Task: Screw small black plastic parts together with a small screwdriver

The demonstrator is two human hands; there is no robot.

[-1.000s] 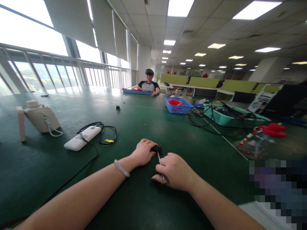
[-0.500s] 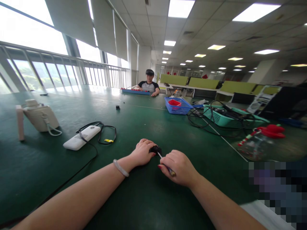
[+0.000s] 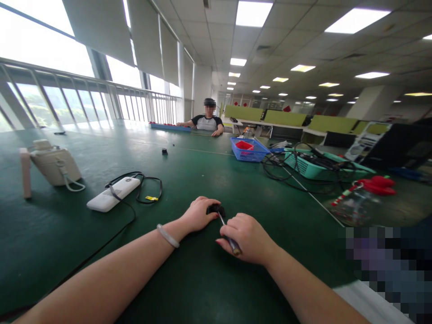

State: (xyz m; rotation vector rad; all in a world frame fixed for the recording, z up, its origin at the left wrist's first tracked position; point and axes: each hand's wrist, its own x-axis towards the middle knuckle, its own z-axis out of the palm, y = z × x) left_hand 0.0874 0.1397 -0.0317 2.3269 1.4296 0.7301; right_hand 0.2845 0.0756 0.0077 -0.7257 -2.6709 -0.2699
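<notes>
My left hand (image 3: 199,214), with a pale bangle on its wrist, is closed round a small black part (image 3: 216,209) low over the green table. Its fingers cover much of the part, so the exact kind cannot be made out. In my right hand (image 3: 249,236) is a screwdriver (image 3: 233,245), gripped by its handle. The thin metal shaft slants up and left, and its tip meets the near side of the black part. The handle's end sticks out below my right fingers.
Left on the table (image 3: 162,288) lie a white power bank (image 3: 114,194) with a black cable and a beige bottle (image 3: 57,166). Blue (image 3: 249,155) and green (image 3: 300,164) baskets, tangled cables and a red-topped jar (image 3: 357,207) stand right. A person (image 3: 207,121) sits opposite by a long blue tray (image 3: 170,127).
The blue tray opposite has slid left, with the other person's arm reaching along it. My right hand has tilted the screwdriver slightly. My left hand still holds the black part.
</notes>
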